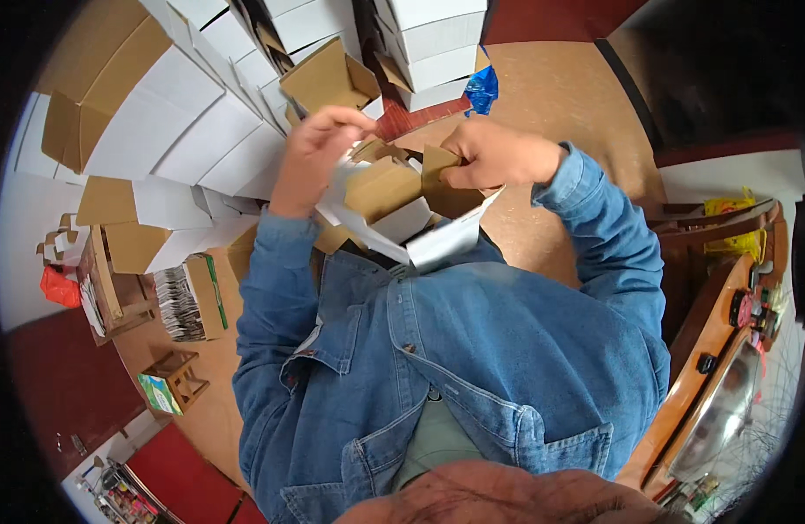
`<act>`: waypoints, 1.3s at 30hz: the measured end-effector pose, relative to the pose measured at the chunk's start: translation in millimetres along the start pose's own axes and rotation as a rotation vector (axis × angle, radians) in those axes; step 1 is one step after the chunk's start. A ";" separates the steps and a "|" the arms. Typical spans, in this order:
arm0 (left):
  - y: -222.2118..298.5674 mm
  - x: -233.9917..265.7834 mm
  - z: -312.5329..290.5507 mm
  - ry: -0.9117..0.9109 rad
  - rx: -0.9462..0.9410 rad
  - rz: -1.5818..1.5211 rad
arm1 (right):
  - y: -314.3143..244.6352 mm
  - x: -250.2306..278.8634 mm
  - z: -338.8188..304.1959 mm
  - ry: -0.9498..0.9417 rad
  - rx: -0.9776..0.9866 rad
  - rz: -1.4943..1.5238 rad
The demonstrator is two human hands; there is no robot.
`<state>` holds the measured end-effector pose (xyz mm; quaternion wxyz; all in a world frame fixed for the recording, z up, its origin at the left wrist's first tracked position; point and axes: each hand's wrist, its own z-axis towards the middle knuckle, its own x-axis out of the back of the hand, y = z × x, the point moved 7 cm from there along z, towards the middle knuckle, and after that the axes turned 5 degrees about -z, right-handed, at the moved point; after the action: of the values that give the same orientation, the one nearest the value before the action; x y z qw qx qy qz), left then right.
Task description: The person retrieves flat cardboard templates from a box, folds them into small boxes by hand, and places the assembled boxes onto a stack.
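In front of my jacket is a cardboard box [385, 190], white outside and brown inside, with its flaps standing up. My right hand [498, 155] is closed on a brown flap at the box's far right side, thumb and fingers pinching it. Over the box's far left side, my left hand [319, 155] has its fingers curled in, slightly blurred. Whether anything is between those fingers I cannot make out. The lower part of the box is hidden by its own raised flaps.
Stacked white boxes [437, 52] stand ahead, and more boxes [158, 122] with brown flaps pile up at the left. An open box [328, 79] sits just beyond my left hand. A wooden cabinet [712, 323] is at the right; a small stool [180, 384] at the lower left.
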<state>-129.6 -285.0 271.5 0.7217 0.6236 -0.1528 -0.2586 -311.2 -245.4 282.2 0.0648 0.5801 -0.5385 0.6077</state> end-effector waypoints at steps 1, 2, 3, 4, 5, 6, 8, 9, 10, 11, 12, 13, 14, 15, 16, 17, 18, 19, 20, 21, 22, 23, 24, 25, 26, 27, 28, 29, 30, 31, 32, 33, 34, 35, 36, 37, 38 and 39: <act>10.9 8.1 -7.8 0.052 0.008 0.084 | 2.6 -1.7 -0.2 0.048 -0.002 0.014; 23.1 12.4 -15.3 0.101 0.016 0.167 | 3.5 -1.9 -0.3 0.098 -0.006 0.029; 47.2 -7.6 -21.9 -0.007 -0.122 0.358 | 1.3 -4.6 0.2 0.088 -0.005 0.031; 64.0 -34.4 -29.8 -0.119 -0.261 0.548 | 0.7 -3.7 -0.3 0.100 -0.050 0.073; 63.4 -50.9 -37.6 -0.105 -0.254 0.546 | -0.7 -2.2 0.3 0.106 -0.088 0.111; 63.8 -70.3 -44.2 -0.087 -0.289 0.736 | -1.6 -1.2 0.8 0.113 -0.127 0.149; 62.4 -80.7 -49.2 -0.073 -0.320 0.927 | -0.9 -2.2 -0.1 0.122 -0.168 0.190; 58.9 -81.3 -52.8 -0.061 -0.356 0.970 | 2.3 -1.5 -1.1 0.181 -0.188 0.257; 53.5 -82.4 -57.5 -0.050 -0.390 1.011 | 6.6 -3.2 -3.0 0.238 -0.209 0.324; 48.8 -83.6 -61.8 -0.039 -0.425 1.052 | 11.5 -5.7 -5.4 0.296 -0.230 0.392; 46.8 -85.1 -65.2 -0.027 -0.459 1.094 | 16.5 -8.5 -8.1 0.353 -0.252 0.460; 45.4 -84.6 -65.9 -0.025 -0.456 1.092 | 19.9 -15.3 -9.7 0.351 -0.253 0.460; 41.6 -80.9 -65.4 -0.014 -0.391 1.077 | 25.6 -19.4 -14.0 0.435 -0.256 0.474; 38.7 -76.3 -66.4 0.002 -0.322 1.064 | 30.2 -24.3 -17.5 0.514 -0.254 0.488; 35.8 -72.0 -67.2 0.018 -0.253 1.051 | 33.8 -27.3 -21.4 0.594 -0.251 0.503; 32.8 -68.3 -67.2 0.035 -0.186 1.037 | 35.6 -26.2 -25.4 0.675 -0.248 0.517; 33.5 -66.9 -65.6 0.043 -0.178 1.041 | 33.5 -26.1 -24.2 0.666 -0.241 0.520; 38.7 -67.2 -60.3 0.053 -0.209 1.074 | 28.8 -19.2 -25.2 0.712 -0.210 0.511; 44.9 -68.0 -53.9 0.061 -0.239 1.105 | 23.2 -11.7 -27.1 0.757 -0.181 0.503; 50.1 -68.5 -48.6 0.069 -0.270 1.136 | 18.3 -5.1 -29.3 0.803 -0.152 0.495; 53.0 -68.7 -47.1 0.076 -0.302 1.167 | 15.2 -1.6 -31.6 0.850 -0.123 0.486; 51.8 -68.4 -47.3 0.080 -0.299 1.169 | 16.0 -3.0 -33.5 0.847 -0.120 0.487; 46.6 -67.5 -48.5 0.079 -0.282 1.184 | 21.0 -10.8 -32.8 0.772 -0.177 0.429; 39.4 -66.2 -49.4 0.079 -0.269 1.198 | 27.7 -19.6 -32.3 0.700 -0.233 0.368; 31.3 -65.0 -50.6 0.078 -0.257 1.211 | 34.6 -29.3 -31.7 0.628 -0.289 0.306; 23.4 -64.2 -51.4 0.077 -0.243 1.225 | 40.3 -38.7 -30.8 0.554 -0.345 0.245; 15.5 -63.2 -53.7 0.084 -0.243 1.228 | 40.7 -44.8 -29.4 0.553 -0.338 0.242; 4.4 -62.5 -56.6 0.083 -0.216 1.226 | 38.8 -50.8 -29.1 0.585 -0.317 0.283; -7.3 -62.2 -61.5 0.078 -0.185 1.223 | 36.0 -59.6 -29.3 0.616 -0.298 0.327; -17.7 -61.9 -65.7 0.073 -0.154 1.220 | 34.6 -67.8 -29.0 0.646 -0.279 0.372; -25.5 -61.2 -68.3 0.069 -0.122 1.217 | 36.5 -74.4 -27.7 0.675 -0.260 0.418; -29.5 -61.0 -69.7 0.071 -0.115 1.218 | 41.4 -82.2 -25.8 0.669 -0.258 0.421; -33.7 -61.0 -70.6 0.066 -0.103 1.218 | 47.4 -89.3 -25.4 0.690 -0.249 0.423; -37.6 -61.1 -69.7 0.060 -0.093 1.216 | 54.3 -94.9 -25.5 0.714 -0.241 0.424; -41.1 -61.3 -68.7 0.054 -0.083 1.214 | 59.8 -98.8 -25.9 0.738 -0.233 0.424; -44.1 -61.5 -67.7 0.048 -0.073 1.212 | 63.1 -100.2 -26.5 0.762 -0.226 0.424; -46.8 -62.1 -67.2 0.047 -0.069 1.210 | 64.3 -102.2 -26.3 0.758 -0.228 0.426; -50.0 -61.9 -66.7 0.054 -0.051 1.212 | 65.8 -104.2 -26.3 0.775 -0.229 0.487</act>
<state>-153.3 -199.8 217.2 0.7589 0.4145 -0.4560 0.2107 -341.0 -196.5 169.9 0.1801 0.1565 -0.6586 0.7136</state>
